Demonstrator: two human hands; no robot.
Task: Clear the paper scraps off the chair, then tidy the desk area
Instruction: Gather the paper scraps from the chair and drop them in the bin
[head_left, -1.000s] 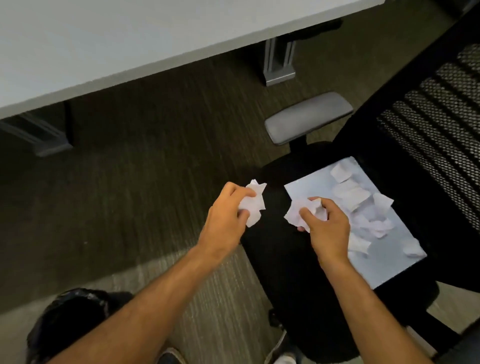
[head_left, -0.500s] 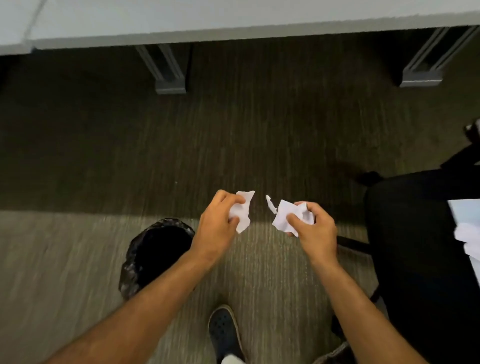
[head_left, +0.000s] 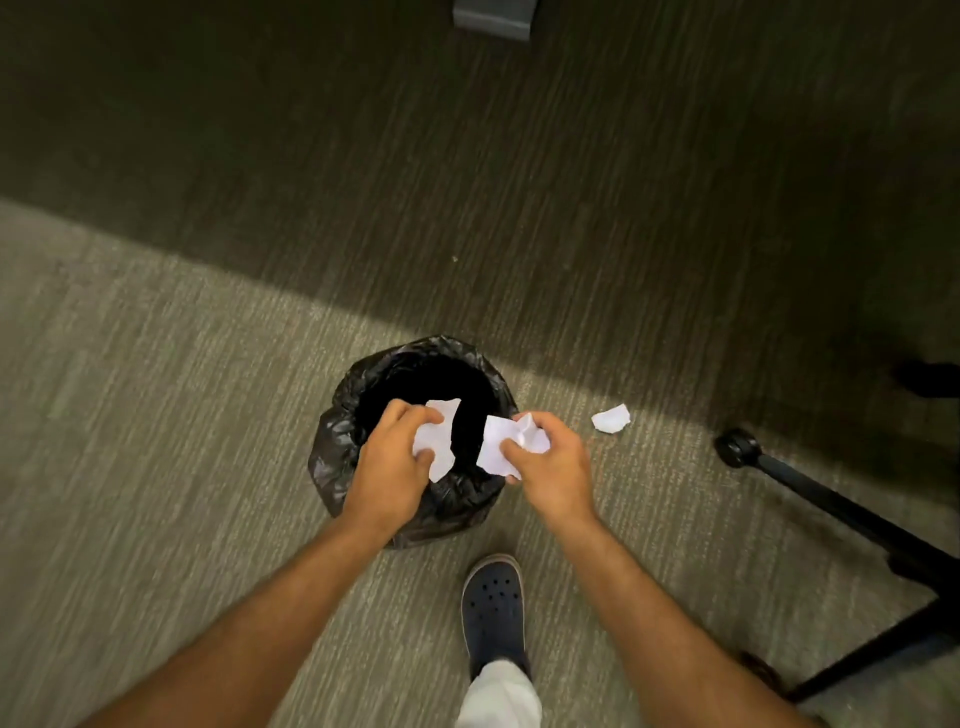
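now over bin (head_left: 332, 457), off the chair; left hand (head_left: 389, 478) and right hand (head_left: 556, 467) pinching scraps (head_left: 439, 436): light, flimsy, best gripped bunched.

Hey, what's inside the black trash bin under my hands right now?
The bin has a black liner, and its opening looks dark; no contents show. Your left hand and right hand hold paper scraps above it, covering part of the opening.
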